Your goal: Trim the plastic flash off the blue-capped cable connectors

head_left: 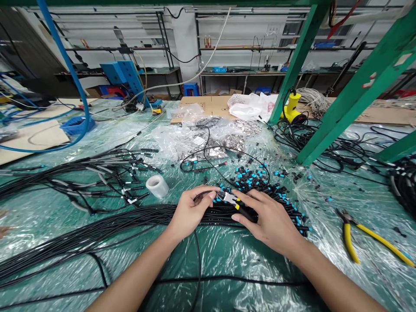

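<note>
Two hands busy, centre of the frame! My left hand (pixel 192 210) pinches a thin black cable (pixel 200 193) between thumb and fingers; my right hand (pixel 271 216) grips silver-and-black metal pliers with yellow-marked handles (pixel 230 198), nose right by my left fingertips; whether it bites, I can't tell. Long black cables (pixel 130 219) sweep in from lower left. Yellow-handled metal cutters (pixel 348 240) lie lower right, a translucent white roll (pixel 157 186) left of centre.
</note>
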Available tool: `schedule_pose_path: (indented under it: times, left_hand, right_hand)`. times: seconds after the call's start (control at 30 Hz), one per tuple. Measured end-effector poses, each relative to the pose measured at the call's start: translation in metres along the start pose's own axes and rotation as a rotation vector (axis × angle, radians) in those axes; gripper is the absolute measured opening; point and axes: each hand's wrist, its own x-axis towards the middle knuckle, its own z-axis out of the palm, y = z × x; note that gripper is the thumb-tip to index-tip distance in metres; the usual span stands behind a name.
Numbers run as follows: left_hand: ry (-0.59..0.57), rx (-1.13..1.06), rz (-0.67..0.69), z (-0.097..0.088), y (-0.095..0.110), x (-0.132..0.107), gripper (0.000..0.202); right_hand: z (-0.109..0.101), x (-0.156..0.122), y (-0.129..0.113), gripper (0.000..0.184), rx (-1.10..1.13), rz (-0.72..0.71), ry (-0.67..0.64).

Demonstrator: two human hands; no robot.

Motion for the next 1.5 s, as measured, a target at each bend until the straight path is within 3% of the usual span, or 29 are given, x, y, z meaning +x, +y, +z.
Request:
schedule_pose_path:
  times: [0.23, 0.53, 0.7, 1.07, 1.5]
  left_hand:
    - [0.012, -0.019, -0.028, 0.001, -0.002, -0.001, 0.027]
    - [0.071, -0.291, -0.116, 0.002, -0.011, 0.005, 0.03]
    - [0.043, -0.246, -0.059, 0.0, -0.011, 0.004, 0.029]
    - [0.005, -0.146, 0.013, -0.004, -0.015, 0.003, 0.025]
    - [0.022, -0.13, -0.024, -0.001, -0.014, 0.004, 0.03]
  right_hand:
    - [0.0, -0.001, -0.002, 0.05, -0.025, 0.022, -0.001]
    - [0.001, -0.003, -0.002, 0.047, 0.062, 0.071, 0.12]
    - [0.003, -0.001, -0.001, 0.053, -0.03, 0.018, 0.116]
    - [0.002, -0.001, -0.003, 0.054, -0.017, 0.008, 0.064]
    - [-0.001, -0.002, -0.003, 0.047, -0.027, 0.048, 0.036]
